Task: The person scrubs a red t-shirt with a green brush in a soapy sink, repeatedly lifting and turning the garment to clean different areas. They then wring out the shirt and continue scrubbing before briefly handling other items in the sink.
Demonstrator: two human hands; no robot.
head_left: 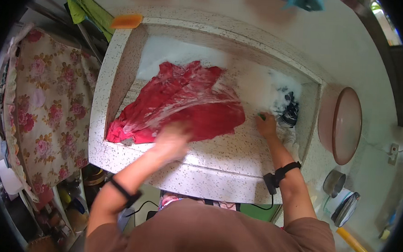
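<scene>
Speckled stone sink (pixel 103 90), white foam (pixel 176 53) along the back. Red cloth (pixel 191 104) spread over its left and middle, streaked with suds. Left hand (pixel 174 139) over the cloth's near edge, motion-blurred; can't tell how far its fingers are open or if they grip anything. Right hand (pixel 266 124) low in the sink, right of the cloth, fingers bent, small green thing (pixel 262 116) at the tips; can't tell what it is or whether it's gripped. Dark bundle (pixel 289 112) in the right back corner, partly under suds, hard to make out.

Room: flowered curtain (pixel 50 103) on the left, orange block (pixel 126 21) on the sink's back left corner, pinkish basin (pixel 348 125) upright at right, metal bowl (pixel 334 183) below it. Nearby plastic pack (pixel 331 203) has greenish marking, too small to read. Yellow pole (pixel 354 246) partly hidden by the sleeve. Teal item (pixel 306 0) cut off at top.
</scene>
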